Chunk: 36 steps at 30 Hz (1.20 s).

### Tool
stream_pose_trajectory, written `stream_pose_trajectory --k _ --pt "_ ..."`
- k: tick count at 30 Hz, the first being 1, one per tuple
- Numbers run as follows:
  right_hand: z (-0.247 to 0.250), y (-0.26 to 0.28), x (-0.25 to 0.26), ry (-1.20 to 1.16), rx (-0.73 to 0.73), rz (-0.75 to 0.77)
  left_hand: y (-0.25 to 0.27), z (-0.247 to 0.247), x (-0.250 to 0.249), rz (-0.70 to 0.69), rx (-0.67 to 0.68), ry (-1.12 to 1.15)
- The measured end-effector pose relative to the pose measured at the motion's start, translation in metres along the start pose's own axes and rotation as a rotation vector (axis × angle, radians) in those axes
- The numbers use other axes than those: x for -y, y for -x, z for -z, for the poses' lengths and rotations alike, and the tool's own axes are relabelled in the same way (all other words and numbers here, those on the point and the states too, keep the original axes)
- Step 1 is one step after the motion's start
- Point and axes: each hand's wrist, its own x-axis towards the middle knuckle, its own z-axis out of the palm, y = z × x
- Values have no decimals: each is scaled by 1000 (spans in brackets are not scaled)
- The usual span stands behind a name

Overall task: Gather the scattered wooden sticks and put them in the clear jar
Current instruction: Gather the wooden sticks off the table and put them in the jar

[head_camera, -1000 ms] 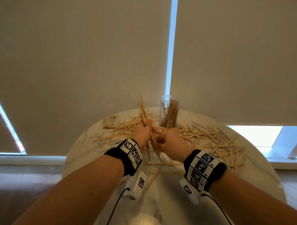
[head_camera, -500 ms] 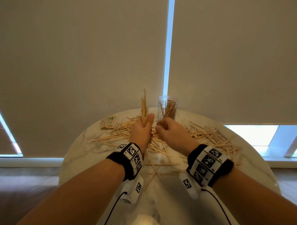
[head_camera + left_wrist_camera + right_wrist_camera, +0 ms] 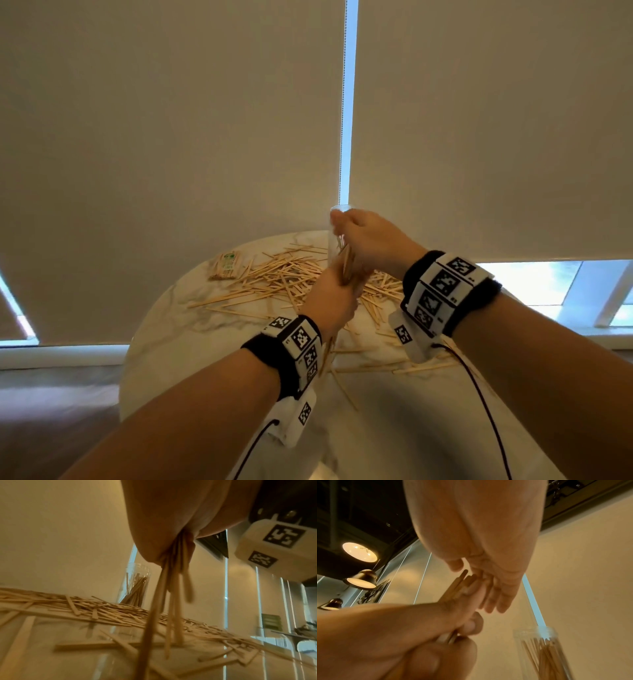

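Observation:
My left hand [image 3: 329, 301] grips an upright bundle of wooden sticks [image 3: 347, 265] just in front of the clear jar [image 3: 334, 233]. In the left wrist view the bundle [image 3: 171, 588] hangs from the fist [image 3: 163, 534], its lower ends near the table. My right hand [image 3: 370, 240] is above the bundle, hiding most of the jar. In the right wrist view its straight fingers [image 3: 496, 599] lie against the sticks' top ends [image 3: 460, 584]. The jar [image 3: 542, 649] holds several sticks and stands upright. Many scattered sticks [image 3: 284, 277] cover the table's far half.
The round marble table [image 3: 205, 342] stands before closed roller blinds. A wrapped packet of sticks [image 3: 224, 265] lies at the far left. More loose sticks [image 3: 380, 291] lie right of the jar and several [image 3: 370, 368] lie near my wrists.
My left hand carried the bundle right, up to the jar. My right hand rose from beside the bundle to lie flat on its top ends.

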Motion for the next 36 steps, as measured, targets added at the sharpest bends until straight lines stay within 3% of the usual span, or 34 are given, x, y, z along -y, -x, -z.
stream_pose_trajectory --k 2,3,6,8,9,13,15,21,25,28,30,34,36 --pt "0 7 -7 -130 -104 -46 -4 8 -4 34 -117 63" --pt "-2 13 -12 -198 -81 -70 -8 14 -6 48 -196 106" --pt "-15 34 -27 -238 258 -134 -20 34 -9 48 -395 215" --pt "-29 49 -29 -96 472 -169 -23 40 -11 36 -473 304" --pt "-37 53 -28 -43 508 -198 -24 40 -12 32 -486 345" --pt "-50 53 -23 68 412 -187 -17 33 -13 52 -400 407" --pt "-48 51 -17 -16 372 -163 -15 31 -12 49 -375 346" --pt "-52 49 -10 -311 453 -161 -15 32 -16 54 -387 310" --pt "-49 48 -7 -162 375 -107 -8 30 -21 111 -277 373" --pt "-50 53 -11 34 279 31 -7 32 -24 151 -235 393" --pt "-50 54 -18 124 256 59 -8 37 -26 154 -267 405" --pt "-47 56 -35 227 272 -8 -21 62 -39 131 -543 414" --pt "-45 58 -37 277 292 -14 -26 73 -46 156 -584 362"
